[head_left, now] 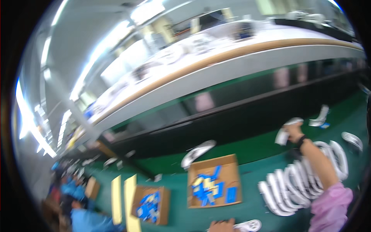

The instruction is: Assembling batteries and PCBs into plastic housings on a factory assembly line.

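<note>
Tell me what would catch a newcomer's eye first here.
First, the row of curved white parts on the green bench at lower right. Next, the open cardboard box of blue and yellow pieces at lower middle. Then the right hand, beyond that row, holding a white piece.

One box point(230, 170) stands between another box point(164, 207) and parts point(293, 187) in rows

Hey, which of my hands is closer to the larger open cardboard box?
Left. Your left hand is at the picture's lower edge, just below the larger cardboard box; your right hand is farther off, beyond it to the right.
</note>
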### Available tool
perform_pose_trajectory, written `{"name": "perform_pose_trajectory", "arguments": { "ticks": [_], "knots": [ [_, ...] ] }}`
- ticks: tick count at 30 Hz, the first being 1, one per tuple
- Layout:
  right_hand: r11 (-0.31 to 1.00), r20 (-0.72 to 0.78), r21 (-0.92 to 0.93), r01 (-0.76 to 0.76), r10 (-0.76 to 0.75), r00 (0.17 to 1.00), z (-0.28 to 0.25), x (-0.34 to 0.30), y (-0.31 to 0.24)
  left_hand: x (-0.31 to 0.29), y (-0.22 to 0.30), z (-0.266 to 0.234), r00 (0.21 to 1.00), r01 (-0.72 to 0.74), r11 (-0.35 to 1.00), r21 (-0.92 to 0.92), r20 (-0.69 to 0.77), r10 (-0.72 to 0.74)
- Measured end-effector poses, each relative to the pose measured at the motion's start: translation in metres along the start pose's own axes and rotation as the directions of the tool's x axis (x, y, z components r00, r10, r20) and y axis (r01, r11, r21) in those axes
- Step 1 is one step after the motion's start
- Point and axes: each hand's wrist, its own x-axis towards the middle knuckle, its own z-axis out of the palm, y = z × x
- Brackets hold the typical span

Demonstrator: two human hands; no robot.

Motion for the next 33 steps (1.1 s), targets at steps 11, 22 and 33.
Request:
{"name": "perform_pose_trajectory", "arguments": {
  "ticks": [11,22,33],
  "knots": [
    [1.0,0.29,-0.024,-0.012,0.018,0.957,0.366,-0.468,-0.116,-0.008,-0.007,0.027,0.98,0.068,0.985,-0.157,0.195,-0.036],
    [0.979,0.202,0.155,0.132,-0.162,0.966,0.035,-0.08,-0.023,-0.025,0.004,-0.03,0.981,-0.038,0.984,-0.175,0.181,0.07],
    [0.874,0.05,0.307,0.376,-0.409,0.911,0.03,-0.231,-0.104,0.158,0.053,-0.205,0.962,-0.263,0.914,-0.309,-0.018,0.271]
  ]
}}
